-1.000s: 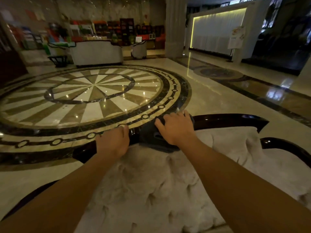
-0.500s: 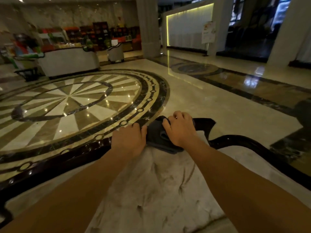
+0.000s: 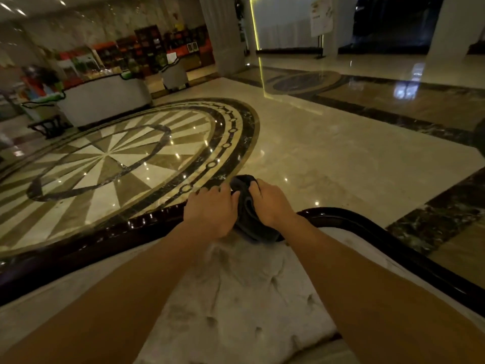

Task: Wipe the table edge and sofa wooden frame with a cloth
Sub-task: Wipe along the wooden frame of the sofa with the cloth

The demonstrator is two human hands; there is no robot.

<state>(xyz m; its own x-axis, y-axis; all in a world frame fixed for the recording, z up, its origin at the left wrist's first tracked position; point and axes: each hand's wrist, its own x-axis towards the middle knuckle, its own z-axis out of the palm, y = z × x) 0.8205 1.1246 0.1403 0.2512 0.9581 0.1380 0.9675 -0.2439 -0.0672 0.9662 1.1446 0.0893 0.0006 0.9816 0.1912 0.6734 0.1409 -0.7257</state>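
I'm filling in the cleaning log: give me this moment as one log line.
step: wiping sofa wooden frame | right hand: on dark cloth | left hand: on frame beside cloth | cushion: below hands

My left hand [image 3: 211, 215] and right hand [image 3: 271, 203] are bare, no gloves, rings or watch; both forearms are uncovered, with no sleeve in sight.

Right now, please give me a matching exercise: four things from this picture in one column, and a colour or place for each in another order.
1. cloth
2. sofa wooden frame
3. sofa cushion
4. left hand

a. pale, tufted
b. glossy dark brown
c. between the two hands
d. left of the cloth, on the frame

Pairs: 1-c, 2-b, 3-a, 4-d
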